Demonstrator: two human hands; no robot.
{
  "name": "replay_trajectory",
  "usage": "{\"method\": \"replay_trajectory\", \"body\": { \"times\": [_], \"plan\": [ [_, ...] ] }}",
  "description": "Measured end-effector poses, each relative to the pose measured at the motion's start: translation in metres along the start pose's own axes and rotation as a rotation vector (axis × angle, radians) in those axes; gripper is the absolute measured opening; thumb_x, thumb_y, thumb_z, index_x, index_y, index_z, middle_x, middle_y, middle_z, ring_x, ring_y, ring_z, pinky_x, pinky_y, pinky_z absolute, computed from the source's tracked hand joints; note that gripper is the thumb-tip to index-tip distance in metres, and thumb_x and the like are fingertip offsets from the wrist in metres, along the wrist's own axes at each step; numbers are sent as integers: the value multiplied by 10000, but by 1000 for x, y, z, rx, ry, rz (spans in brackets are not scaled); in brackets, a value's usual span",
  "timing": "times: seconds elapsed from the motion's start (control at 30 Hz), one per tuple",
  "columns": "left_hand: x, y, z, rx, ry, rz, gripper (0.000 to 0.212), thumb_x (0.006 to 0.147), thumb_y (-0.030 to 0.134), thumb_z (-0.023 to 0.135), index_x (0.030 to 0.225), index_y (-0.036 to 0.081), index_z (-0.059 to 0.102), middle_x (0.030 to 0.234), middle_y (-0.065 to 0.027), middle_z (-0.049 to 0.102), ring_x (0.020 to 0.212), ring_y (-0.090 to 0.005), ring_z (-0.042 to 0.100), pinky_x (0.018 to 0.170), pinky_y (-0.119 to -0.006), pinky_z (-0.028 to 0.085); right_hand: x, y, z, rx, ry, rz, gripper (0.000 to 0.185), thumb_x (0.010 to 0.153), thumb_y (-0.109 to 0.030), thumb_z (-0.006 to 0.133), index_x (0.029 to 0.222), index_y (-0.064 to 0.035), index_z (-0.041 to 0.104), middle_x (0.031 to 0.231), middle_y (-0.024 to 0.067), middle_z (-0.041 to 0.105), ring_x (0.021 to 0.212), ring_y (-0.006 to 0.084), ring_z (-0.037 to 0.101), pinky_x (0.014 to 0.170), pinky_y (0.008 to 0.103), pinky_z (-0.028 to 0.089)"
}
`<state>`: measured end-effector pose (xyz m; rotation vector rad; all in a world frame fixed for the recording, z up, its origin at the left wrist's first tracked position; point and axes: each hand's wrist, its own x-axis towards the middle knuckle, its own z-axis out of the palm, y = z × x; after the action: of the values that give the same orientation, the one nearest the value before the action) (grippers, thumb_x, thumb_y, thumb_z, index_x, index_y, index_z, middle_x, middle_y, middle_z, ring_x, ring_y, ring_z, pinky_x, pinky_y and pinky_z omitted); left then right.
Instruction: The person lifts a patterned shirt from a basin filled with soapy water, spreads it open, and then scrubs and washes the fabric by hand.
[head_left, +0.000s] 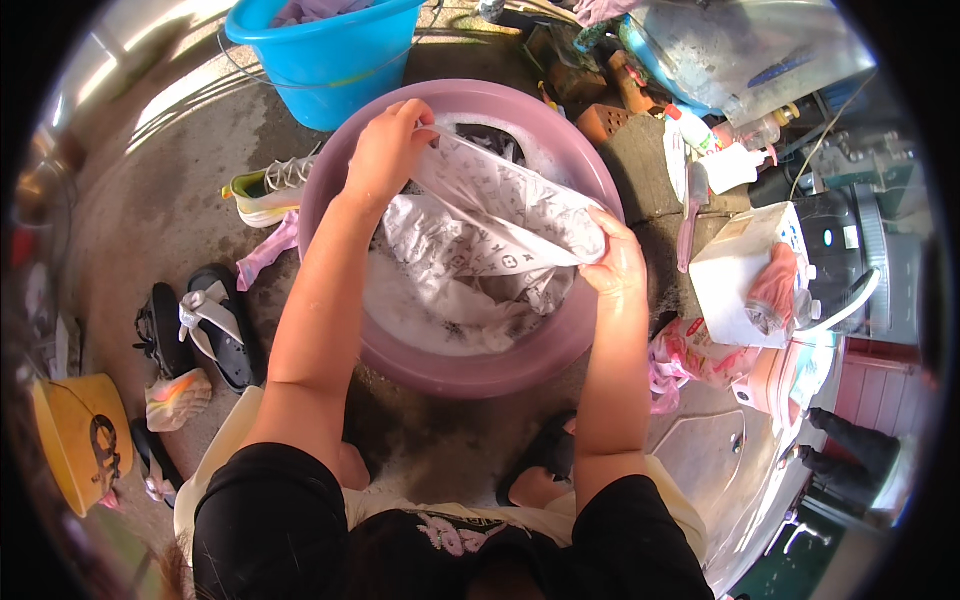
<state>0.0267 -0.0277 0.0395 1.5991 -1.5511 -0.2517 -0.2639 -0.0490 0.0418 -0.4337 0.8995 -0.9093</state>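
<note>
A wide pink plastic basin (480, 379) holds sudsy water (409, 311) in front of me. Above the suds I stretch a wet white cloth (510, 187) with a small grey printed pattern; it looks like a garment. My left hand (390, 150) pinches its upper left edge over the basin's far left part. At the right rim, my right hand (619, 255) grips the other end of that edge. The lower folds of the cloth hang into the water. A dark piece of fabric (491, 139) shows in the suds behind it.
A blue bucket (337, 75) with cloth inside stands beyond the basin. To the left are a sneaker (274, 187), a pink cloth (270, 247) and black sandals (221, 322). On the right, a scrub brush (691, 217), bottles (731, 166) and a white box (742, 270) sit near bricks (600, 120).
</note>
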Motion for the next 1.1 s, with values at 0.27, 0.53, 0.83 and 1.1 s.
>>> {"method": "replay_trajectory", "body": {
  "times": [0.27, 0.53, 0.83, 1.1],
  "plan": [
    [-13, -23, -8, 330, -332, 31, 177, 710, 54, 512, 874, 67, 577, 793, -112, 550, 719, -258, 539, 656, -346, 420, -39, -35, 22, -1434, -282, -424, 239, 711, -57, 624, 949, -37, 628, 899, 67, 492, 867, 170, 496, 757, 264, 404],
    [-5, 2, -26, -861, -553, -537, 209, 739, 57, 438, 924, 69, 534, 880, -28, 561, 827, -112, 529, 709, -231, 408, -45, -22, 8, -1808, -234, -517, 188, 710, -178, 660, 721, 4, 616, 739, 115, 512, 813, 279, 498, 742, 355, 408],
    [-8, -12, -7, -331, -974, -269, 483, 733, 259, 681, 1091, -20, 514, 954, -66, 564, 874, -110, 496, 756, -245, 399, -40, -14, -4, -947, -29, -376, 65, 757, -14, 613, 718, -6, 562, 729, 12, 577, 673, 48, 506, 626, 202, 413],
    [-29, -8, 13, -564, -447, -439, 361, 850, 282, 534, 1042, -23, 542, 883, -59, 582, 798, -103, 513, 726, -242, 413, -48, 31, 7, -1939, -253, -711, 358, 631, -201, 732, 934, -128, 555, 817, 97, 472, 742, 257, 544, 634, 333, 439]
  ]
}}
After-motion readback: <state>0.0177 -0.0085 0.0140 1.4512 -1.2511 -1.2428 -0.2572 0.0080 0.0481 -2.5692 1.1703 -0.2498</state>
